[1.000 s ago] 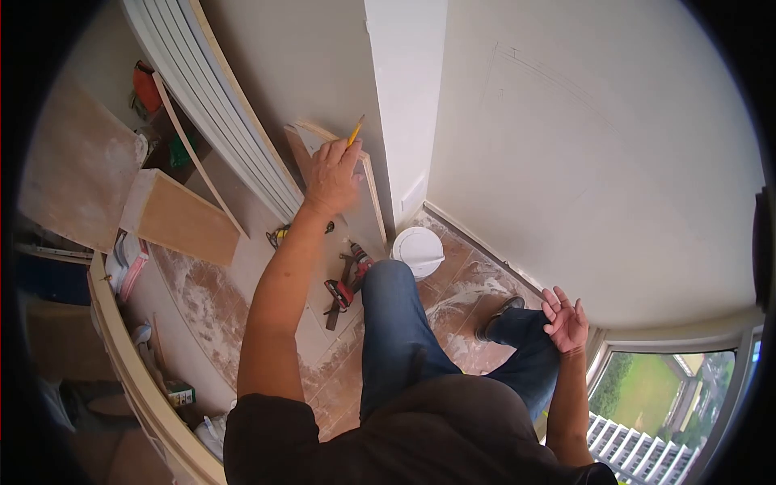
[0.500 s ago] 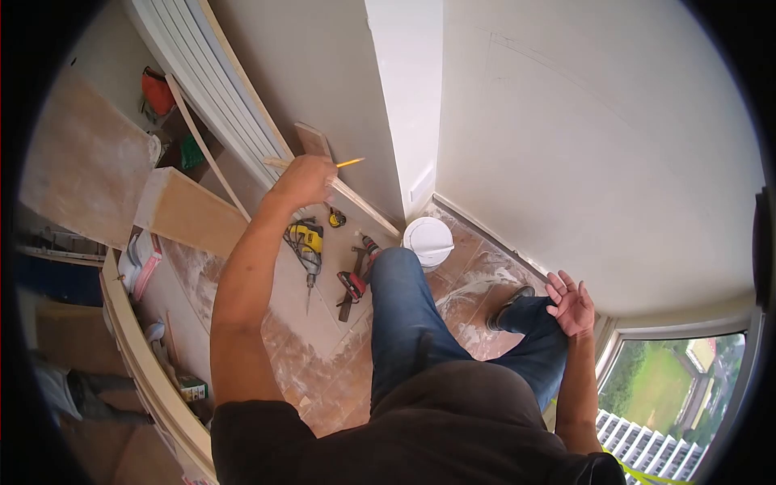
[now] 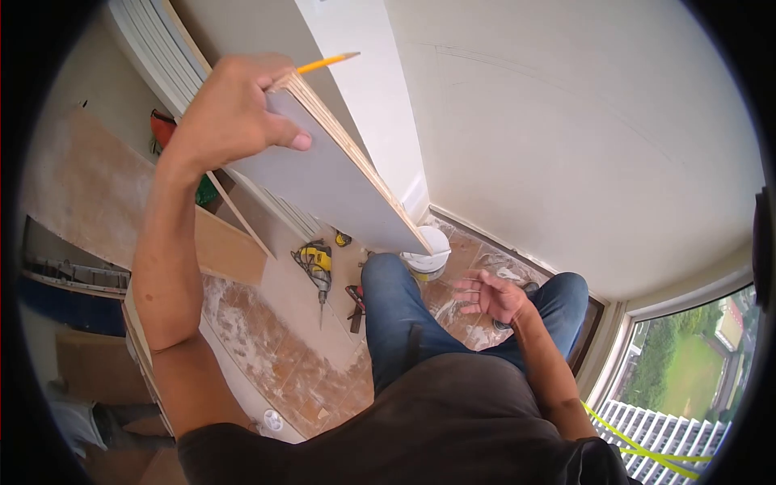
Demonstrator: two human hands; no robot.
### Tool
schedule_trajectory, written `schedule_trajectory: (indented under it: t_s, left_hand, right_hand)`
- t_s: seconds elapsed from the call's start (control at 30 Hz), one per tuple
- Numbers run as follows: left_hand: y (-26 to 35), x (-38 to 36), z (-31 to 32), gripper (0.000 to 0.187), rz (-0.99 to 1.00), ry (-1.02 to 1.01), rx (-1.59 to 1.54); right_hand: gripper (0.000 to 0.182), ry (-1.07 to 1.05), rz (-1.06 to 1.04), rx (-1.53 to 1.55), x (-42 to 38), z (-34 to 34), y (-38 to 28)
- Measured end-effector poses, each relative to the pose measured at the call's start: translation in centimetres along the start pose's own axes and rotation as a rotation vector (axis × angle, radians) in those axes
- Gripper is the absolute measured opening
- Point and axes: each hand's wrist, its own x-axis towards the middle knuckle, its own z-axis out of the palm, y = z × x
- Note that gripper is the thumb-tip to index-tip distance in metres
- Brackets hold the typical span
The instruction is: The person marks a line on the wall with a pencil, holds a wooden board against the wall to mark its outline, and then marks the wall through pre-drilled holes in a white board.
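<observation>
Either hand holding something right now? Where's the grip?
Left hand: grey-faced plywood panel, by its upper end, thumb on the grey face; also a yellow pencil, point sticking out, its gripped part hidden. Right hand: open, empty.

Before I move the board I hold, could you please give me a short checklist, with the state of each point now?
1. Left hand on the board: ok, thumb on the grey face, at the upper end.
2. Right hand free to help: ok, open and empty.
3. Pencil out of the way: not ok, it sticks out past the board's edge at the left hand.
4. Floor free of tools: not ok, the yellow drill and a red tool lie there.
5. Board's lower end clear of the white bucket: cannot tell, they overlap in this view.
</observation>
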Motion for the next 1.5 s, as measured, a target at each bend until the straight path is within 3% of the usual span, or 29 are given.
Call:
schedule_trajectory:
  t_s: [0.17,0.27,0.47,0.67,0.87,0.97,1.07,1.17,1.37,1.5]
  left_hand:
    - [3.3,0.4,-4.2,0.037,0.006,0.090,-0.271]
    - [2.7,-0.1,-3.7,0.042,-0.009,0.219,-0.447]
    - [0.8,-0.7,0.9,0.046,-0.107,0.309,-0.890]
    - [-1.6,-0.4,9.6,0.041,-0.094,0.369,-1.107]
    - [-0.8,3.4,17.7,0.040,-0.116,0.512,-1.076]
    - [-0.9,6.0,20.8,0.044,-0.172,0.524,-0.905]
    - [-1.3,7.8,22.5,0.040,-0.151,0.531,-0.524]
    - [-0.9,9.0,23.4,0.048,-0.200,0.488,-0.570]
    - [-0.4,10.4,21.8,0.040,-0.205,0.342,-0.903]
    - [0.3,10.4,20.6,0.037,-0.266,0.386,-0.858]
  right_hand:
    - [0.078,-0.078,0.110,-0.013,2.0,1.6,1.1]
    - [0.088,-0.086,-0.050,0.188,2.0,1.0,1.1]
    - [0.101,-0.116,-0.627,0.344,-1.1,2.7,-4.4]
    - [0.097,0.066,-0.806,0.379,-4.1,-0.8,-7.7]
    - [0.093,0.207,-0.848,0.373,-7.6,-3.5,-10.9]
    - [0.092,0.258,-0.894,0.363,-8.9,-4.1,-12.6]
    - [0.091,0.277,-0.955,0.382,-10.0,-5.8,-13.9]
    - [0.090,0.319,-0.997,0.385,-10.6,-6.3,-14.8]
    - [0.087,0.372,-1.009,0.395,-11.6,-5.9,-15.8]
    - [0.084,0.378,-1.020,0.387,-11.7,-5.4,-15.9]
